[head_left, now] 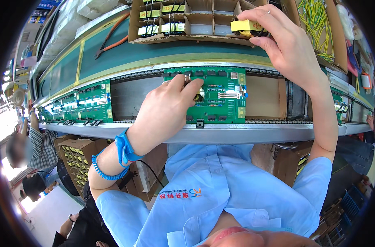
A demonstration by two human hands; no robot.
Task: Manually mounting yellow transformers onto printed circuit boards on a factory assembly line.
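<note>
My right hand (283, 43) grips a yellow-wrapped transformer (244, 26) between thumb and fingers, over the near right corner of a divided cardboard box (187, 38). On the conveyor in front of me lies a green circuit board (230, 110) fitted with black parts, resistors and blue components. My left hand (165, 108) is over its left half, fingertips pinched together at the surface. What they hold is mostly hidden; a small yellowish part (199, 98) shows beneath them. A blue coiled wrist strap (123, 150) circles my left wrist.
More circuit boards (91, 101) sit along the conveyor rail (154, 131) to the left. Orange-handled pliers (111, 39) lie on the green bench beyond it. Yellow-green wires (317, 29) fill a box at the far right. Other people are at the left.
</note>
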